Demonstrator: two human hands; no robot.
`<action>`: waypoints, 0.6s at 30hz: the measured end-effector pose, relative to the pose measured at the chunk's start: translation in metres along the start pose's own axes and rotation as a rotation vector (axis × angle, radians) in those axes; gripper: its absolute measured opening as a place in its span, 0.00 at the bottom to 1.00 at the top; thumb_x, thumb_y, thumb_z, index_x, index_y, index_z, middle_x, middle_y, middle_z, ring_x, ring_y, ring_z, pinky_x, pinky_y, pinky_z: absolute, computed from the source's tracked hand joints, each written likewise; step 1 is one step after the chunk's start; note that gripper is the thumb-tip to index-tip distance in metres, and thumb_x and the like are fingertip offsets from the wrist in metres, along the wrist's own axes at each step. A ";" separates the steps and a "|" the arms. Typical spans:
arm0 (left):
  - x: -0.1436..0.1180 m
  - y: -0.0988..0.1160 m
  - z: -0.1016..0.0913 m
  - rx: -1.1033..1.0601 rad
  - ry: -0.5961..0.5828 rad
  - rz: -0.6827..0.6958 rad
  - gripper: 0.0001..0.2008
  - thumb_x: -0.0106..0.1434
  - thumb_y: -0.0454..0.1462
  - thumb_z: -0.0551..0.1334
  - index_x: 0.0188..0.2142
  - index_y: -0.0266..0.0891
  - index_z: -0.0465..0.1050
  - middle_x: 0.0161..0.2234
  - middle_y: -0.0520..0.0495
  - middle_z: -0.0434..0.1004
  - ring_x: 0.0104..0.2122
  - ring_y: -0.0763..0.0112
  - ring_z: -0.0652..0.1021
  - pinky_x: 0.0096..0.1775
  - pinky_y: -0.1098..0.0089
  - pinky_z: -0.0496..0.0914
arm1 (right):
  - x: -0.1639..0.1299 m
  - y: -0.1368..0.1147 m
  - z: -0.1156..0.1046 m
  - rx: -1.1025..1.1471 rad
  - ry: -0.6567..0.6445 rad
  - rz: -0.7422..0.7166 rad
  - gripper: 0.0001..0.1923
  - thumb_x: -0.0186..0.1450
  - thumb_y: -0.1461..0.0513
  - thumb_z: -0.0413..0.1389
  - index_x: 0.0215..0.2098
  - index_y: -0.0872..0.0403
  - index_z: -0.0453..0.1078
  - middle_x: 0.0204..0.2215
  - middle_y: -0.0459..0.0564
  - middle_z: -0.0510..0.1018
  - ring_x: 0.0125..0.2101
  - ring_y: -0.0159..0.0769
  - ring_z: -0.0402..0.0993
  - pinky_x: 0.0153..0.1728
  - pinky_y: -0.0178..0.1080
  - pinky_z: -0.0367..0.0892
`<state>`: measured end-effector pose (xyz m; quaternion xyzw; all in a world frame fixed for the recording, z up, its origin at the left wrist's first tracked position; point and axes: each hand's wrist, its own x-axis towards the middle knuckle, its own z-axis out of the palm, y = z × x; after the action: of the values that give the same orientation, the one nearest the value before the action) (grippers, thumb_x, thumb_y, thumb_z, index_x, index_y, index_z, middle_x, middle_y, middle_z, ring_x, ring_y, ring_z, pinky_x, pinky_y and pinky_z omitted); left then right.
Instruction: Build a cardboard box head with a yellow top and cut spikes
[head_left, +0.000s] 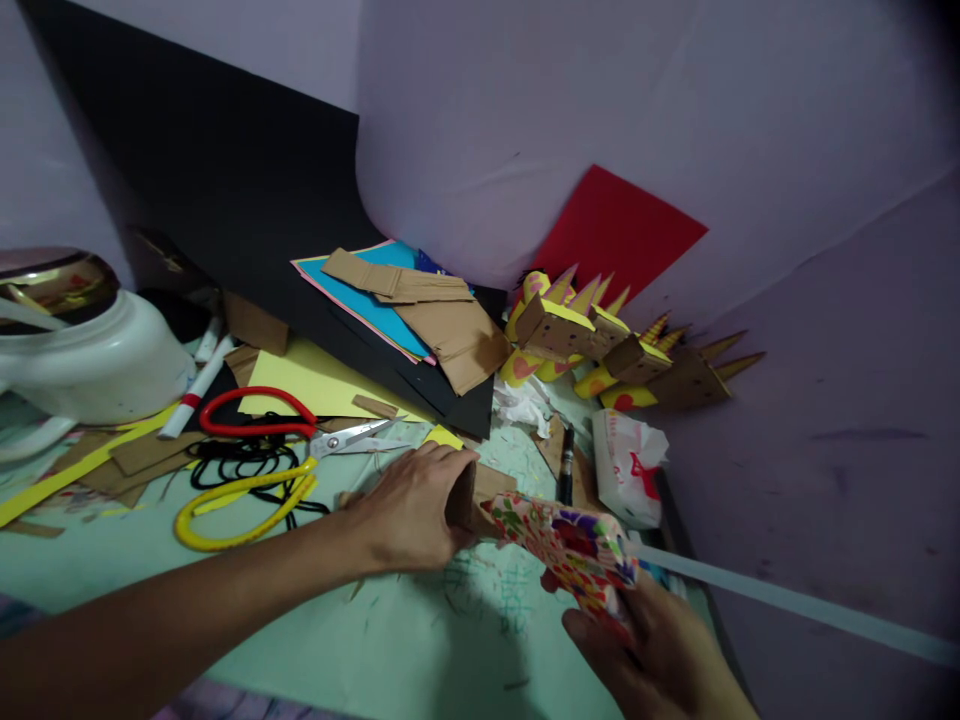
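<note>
My left hand (pixel 409 508) is closed around a small piece of brown cardboard (pixel 462 492), bent or folded so that its inner side faces right. In my right hand (pixel 664 645) is a hot glue gun (pixel 564 540) with a colourful floral pattern, its nozzle pointing left, close to the cardboard. Whether nozzle and cardboard touch, I cannot tell. A long whitish glue stick (pixel 787 598) runs out of the gun's back end to the right edge. Scissors (pixel 330 445) with one red and one yellow handle lie just left of my left hand, over black cord (pixel 247 462).
At the back right stand several cardboard figures (pixel 559 330) with spikes, before a red sheet (pixel 619 235). A tissue pack (pixel 628 465) and a black marker (pixel 566 465) lie nearer. Cardboard strips (pixel 450 335) rest on coloured paper. A white teapot-like vessel (pixel 97 360) is at left.
</note>
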<state>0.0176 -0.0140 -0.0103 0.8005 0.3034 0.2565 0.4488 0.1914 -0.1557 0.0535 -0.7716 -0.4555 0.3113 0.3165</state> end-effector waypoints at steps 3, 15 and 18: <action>0.000 0.001 -0.001 0.044 -0.023 0.019 0.26 0.46 0.38 0.68 0.47 0.43 0.70 0.43 0.41 0.75 0.44 0.51 0.73 0.44 0.58 0.65 | 0.002 0.002 0.002 -0.013 -0.013 -0.008 0.14 0.55 0.55 0.61 0.37 0.52 0.77 0.31 0.54 0.81 0.33 0.46 0.76 0.34 0.40 0.72; 0.001 0.000 -0.002 0.148 -0.049 0.030 0.27 0.48 0.41 0.67 0.49 0.42 0.68 0.45 0.40 0.74 0.44 0.51 0.72 0.44 0.58 0.66 | 0.001 0.008 0.001 -0.060 -0.059 -0.032 0.13 0.56 0.54 0.60 0.35 0.52 0.76 0.29 0.53 0.80 0.31 0.44 0.76 0.32 0.39 0.71; 0.001 -0.002 -0.001 0.187 -0.062 0.028 0.26 0.48 0.42 0.67 0.48 0.42 0.68 0.44 0.41 0.74 0.44 0.53 0.72 0.44 0.58 0.66 | 0.000 0.007 0.002 -0.126 -0.053 -0.031 0.13 0.57 0.53 0.58 0.33 0.53 0.76 0.26 0.52 0.79 0.29 0.43 0.75 0.30 0.39 0.70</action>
<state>0.0168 -0.0120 -0.0109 0.8506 0.3005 0.2085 0.3778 0.1936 -0.1585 0.0467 -0.7742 -0.4945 0.2976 0.2599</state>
